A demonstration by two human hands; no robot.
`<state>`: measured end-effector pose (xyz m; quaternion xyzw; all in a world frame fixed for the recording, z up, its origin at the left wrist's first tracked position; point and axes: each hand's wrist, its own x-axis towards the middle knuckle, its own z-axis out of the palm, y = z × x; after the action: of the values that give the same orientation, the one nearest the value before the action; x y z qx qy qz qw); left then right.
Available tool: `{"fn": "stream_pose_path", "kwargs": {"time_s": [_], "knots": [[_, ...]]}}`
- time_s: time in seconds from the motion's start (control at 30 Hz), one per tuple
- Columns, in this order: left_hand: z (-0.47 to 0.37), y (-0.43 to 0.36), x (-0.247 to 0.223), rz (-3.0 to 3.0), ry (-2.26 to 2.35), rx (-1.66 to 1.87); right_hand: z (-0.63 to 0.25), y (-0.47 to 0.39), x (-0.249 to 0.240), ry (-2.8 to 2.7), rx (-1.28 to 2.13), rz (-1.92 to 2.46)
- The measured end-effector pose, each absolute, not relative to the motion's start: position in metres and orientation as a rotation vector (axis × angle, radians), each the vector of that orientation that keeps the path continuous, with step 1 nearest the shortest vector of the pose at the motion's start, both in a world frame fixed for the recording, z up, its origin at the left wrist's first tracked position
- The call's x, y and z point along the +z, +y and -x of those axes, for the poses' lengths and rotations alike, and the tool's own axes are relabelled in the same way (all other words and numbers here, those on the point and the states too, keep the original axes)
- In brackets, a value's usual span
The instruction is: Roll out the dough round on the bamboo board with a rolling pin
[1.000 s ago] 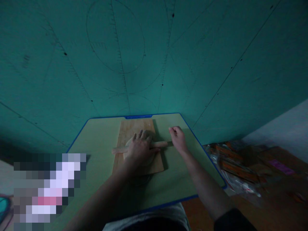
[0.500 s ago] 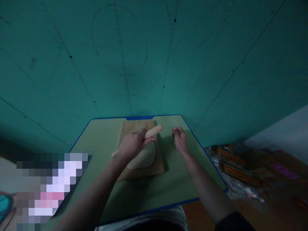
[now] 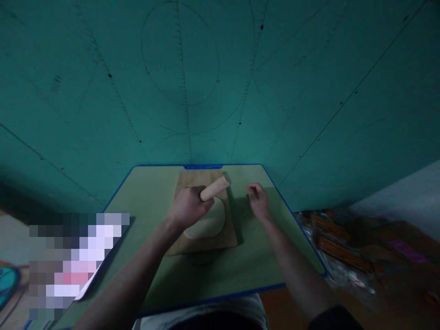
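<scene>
Wooden rolling pin (image 3: 215,188) gripped in the left hand (image 3: 189,207), mid-frame, over pale dough (image 3: 209,222) on a board (image 3: 231,237); right of centre, the right hand (image 3: 257,200) curls, its contents unclear.

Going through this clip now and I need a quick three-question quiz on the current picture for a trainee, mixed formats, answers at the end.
1. Multiple choice: which hand holds the rolling pin? A) left B) right C) both
2. True or false: the right hand is apart from the rolling pin, off to its right.
3. Fill in the blank: the flattened dough lies on a rectangular board that looks to be made of ____.

Key: 1. A, the left hand. 2. True. 3. Wood.
</scene>
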<state>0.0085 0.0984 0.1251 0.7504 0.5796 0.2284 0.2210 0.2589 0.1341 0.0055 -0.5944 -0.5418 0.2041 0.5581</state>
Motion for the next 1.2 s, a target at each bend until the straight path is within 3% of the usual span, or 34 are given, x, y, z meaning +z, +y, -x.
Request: {"fn": "stream_pose_path", "kwargs": {"time_s": [0.2, 0.4, 0.57, 0.7, 0.87, 1.2], "knots": [[0.001, 0.099, 0.145, -1.589, 1.31, 0.979, -0.239, 0.123, 0.023, -1.306, 0.602, 1.361], [0.0, 0.105, 0.137, -1.27, 1.053, 1.264, -0.174, 0.081, 0.08, -1.59, 1.054, 0.981], [-0.005, 0.097, 0.115, -1.235, 1.054, 1.273, -0.14, 0.08, 0.099, -1.644, 1.376, 0.898], [0.011, 0.101, 0.107, -0.992, 0.749, 1.238, -0.141, 0.092, 0.097, -1.684, 1.465, 1.007], [0.046, 0.106, 0.111, -0.585, 0.363, 1.297, -0.161, 0.098, 0.096, -1.695, 1.404, 1.097], [0.062, 0.103, 0.098, -0.534, 0.392, 1.282, -0.171, 0.106, 0.084, -1.933, 0.937, 1.437]]}}
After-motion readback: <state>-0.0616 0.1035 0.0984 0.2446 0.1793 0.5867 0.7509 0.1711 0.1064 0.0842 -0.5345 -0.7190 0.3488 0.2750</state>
